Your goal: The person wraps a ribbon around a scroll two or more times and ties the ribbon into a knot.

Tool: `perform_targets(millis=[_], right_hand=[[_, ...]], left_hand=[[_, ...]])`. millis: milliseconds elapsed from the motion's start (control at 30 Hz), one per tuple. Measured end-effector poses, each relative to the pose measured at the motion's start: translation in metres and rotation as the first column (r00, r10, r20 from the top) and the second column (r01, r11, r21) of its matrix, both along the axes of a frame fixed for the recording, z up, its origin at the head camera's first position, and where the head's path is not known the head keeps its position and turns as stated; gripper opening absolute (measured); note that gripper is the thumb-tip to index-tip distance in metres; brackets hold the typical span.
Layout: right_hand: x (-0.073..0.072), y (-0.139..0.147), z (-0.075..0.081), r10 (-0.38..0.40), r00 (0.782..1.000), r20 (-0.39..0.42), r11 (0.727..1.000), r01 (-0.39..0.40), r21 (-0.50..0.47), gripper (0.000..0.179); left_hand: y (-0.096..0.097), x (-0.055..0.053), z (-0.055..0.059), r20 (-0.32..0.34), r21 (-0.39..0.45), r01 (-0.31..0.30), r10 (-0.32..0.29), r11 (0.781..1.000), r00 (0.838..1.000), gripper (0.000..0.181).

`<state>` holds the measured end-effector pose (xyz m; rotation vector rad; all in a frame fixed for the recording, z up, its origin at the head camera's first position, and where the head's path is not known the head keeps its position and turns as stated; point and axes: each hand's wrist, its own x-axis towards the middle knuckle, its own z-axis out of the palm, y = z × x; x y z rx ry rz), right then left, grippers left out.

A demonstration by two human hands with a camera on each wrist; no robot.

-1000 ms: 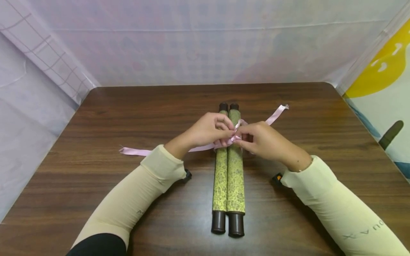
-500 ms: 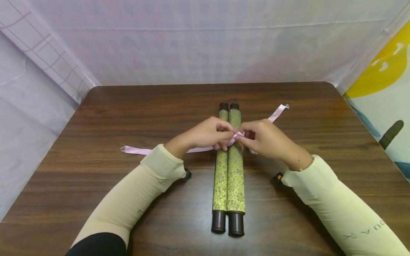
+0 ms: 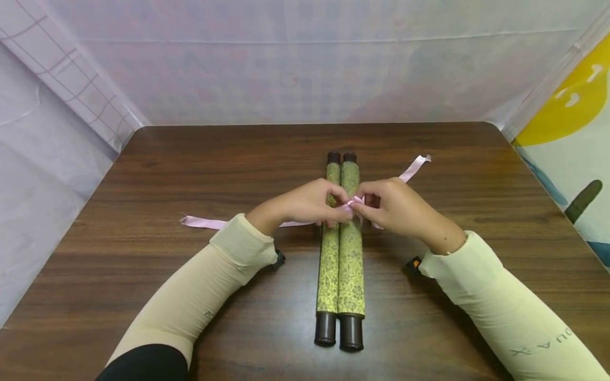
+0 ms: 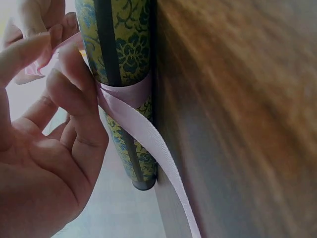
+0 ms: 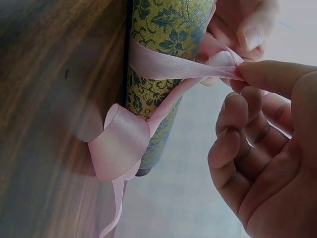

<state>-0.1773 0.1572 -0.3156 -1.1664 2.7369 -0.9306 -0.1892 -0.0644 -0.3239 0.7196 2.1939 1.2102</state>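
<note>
Two rolled scrolls with yellow-green floral cloth and dark end caps, the left scroll (image 3: 328,280) and the right scroll (image 3: 351,280), lie side by side on the wooden table. A pink satin ribbon (image 4: 143,129) wraps round their middle, crossing on top. My right hand (image 3: 393,206) pinches the ribbon (image 5: 163,64) between thumb and index fingertip, its other fingers curled. From the left, my left hand (image 3: 310,203) holds the ribbon at the crossing with thumb and fingertips, close against the right hand's tips. The fingers partly hide the crossing. A ribbon loop (image 5: 119,144) hangs beside the scrolls.
One ribbon tail (image 3: 202,222) lies on the table (image 3: 229,164) to the left, and another tail (image 3: 415,166) reaches out to the back right. Pale cloth walls (image 3: 305,69) rise behind the table and at its sides.
Both hands stay over the scrolls' middle. The right hand draws the pink ribbon slightly tighter at the crossing, and the left thumb and index finger have shifted slightly, opening a rounder gap between them.
</note>
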Motion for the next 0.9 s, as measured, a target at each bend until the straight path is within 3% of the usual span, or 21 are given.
perform_targets(millis=[433,600,900], right_hand=[[0.0006,-0.0018,-0.0019,0.020,0.999,-0.030,1.000,-0.020,-0.005,0.010],[-0.0005,-0.0033,-0.0051,0.042,0.996,-0.074,0.999,-0.044,-0.022,0.014],[-0.0015,-0.0031,-0.0055,0.033,0.998,-0.059,0.999,-0.033,-0.011,0.010]], left_hand=[[0.0010,0.0014,-0.0015,0.015,0.000,0.001,-0.001,1.000,1.000,0.018],[0.0015,0.0030,-0.0001,-0.002,-0.030,-0.022,0.021,0.999,1.000,0.022],[0.0007,0.0017,0.0011,-0.042,-0.069,-0.059,0.057,0.996,0.998,0.021]])
